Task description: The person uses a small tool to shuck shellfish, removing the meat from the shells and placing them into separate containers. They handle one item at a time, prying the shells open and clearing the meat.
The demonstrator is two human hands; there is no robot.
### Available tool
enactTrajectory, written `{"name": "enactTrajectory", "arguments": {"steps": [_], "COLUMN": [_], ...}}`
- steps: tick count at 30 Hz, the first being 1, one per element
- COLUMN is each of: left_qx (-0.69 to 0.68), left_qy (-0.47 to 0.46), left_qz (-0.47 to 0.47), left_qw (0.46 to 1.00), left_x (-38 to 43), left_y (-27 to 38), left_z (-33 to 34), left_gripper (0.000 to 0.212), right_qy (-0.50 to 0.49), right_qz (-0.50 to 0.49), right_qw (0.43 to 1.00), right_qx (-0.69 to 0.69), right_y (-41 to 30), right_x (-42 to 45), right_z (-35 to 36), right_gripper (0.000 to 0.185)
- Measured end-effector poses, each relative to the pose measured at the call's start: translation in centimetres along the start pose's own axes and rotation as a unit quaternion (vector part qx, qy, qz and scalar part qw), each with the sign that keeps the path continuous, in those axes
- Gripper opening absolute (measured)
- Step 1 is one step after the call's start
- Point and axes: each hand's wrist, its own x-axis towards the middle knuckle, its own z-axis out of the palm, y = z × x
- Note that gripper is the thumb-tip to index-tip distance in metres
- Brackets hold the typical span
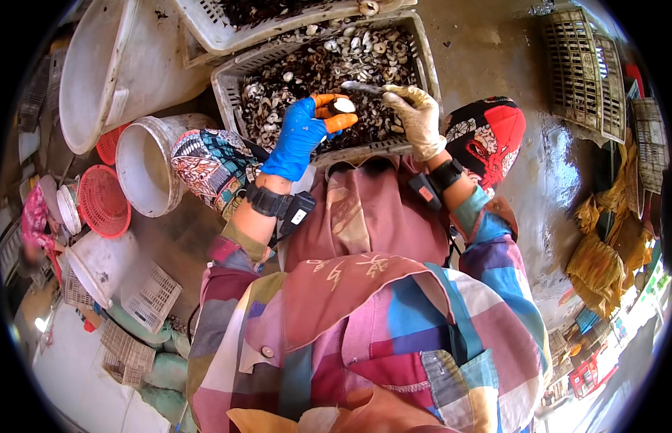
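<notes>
My left hand (305, 130), in a blue glove with orange fingertips, grips a dark-edged shellfish (344, 106) whose pale inner face is turned up. My right hand (414, 115), in a stained whitish glove, holds a short knife-like metal tool (363, 87) between thumb and fingers; its blade points left, above the shellfish and apart from it. Beneath both hands stands a whitish plastic crate (432, 73), filled with loose shells and dark shell matter (325, 67). The exact kind of shellfish cannot be told.
Another crate (206, 27) with dark matter adjoins at the top. At left are a large tub (146, 70), a white bucket (146, 165) and a red plastic basket (104, 201). A person in pink (37, 216) is at far left. Stacked crates (582, 70) stand at upper right on wet floor.
</notes>
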Motion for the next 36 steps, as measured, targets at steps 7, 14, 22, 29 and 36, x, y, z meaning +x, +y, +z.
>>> {"name": "enactTrajectory", "arguments": {"steps": [7, 14, 22, 29, 36], "left_qx": [0.092, 0.057, -0.019, 0.385, 0.031], "left_qy": [0.023, -0.006, -0.016, -0.033, -0.02], "left_qz": [0.051, 0.085, 0.087, 0.168, 0.034], "left_qw": [0.994, 0.995, 0.996, 0.907, 0.999], "left_x": [-0.5, 0.3, 0.8, 1.6, 1.0], "left_y": [-0.1, -1.4, -1.2, 0.6, -0.5], "left_z": [0.8, 0.7, 1.3, -0.9, -0.6], "left_gripper": [0.042, 0.039, 0.046, 0.057, 0.04], "right_qy": [0.009, -0.04, -0.055, -0.132, -0.075], "right_qz": [-0.046, -0.172, 0.085, 0.126, 0.008], "right_qw": [0.995, 0.98, 0.99, 0.954, 0.993], "right_qx": [-0.09, -0.095, 0.094, 0.236, 0.087], "right_y": [0.7, -0.5, 0.1, -0.6, -2.0], "right_x": [0.7, -1.1, -0.5, -0.7, -0.5], "right_z": [-0.2, 1.5, 2.1, 3.8, 3.0], "right_gripper": [0.013, 0.015, 0.009, 0.011, 0.013]}}
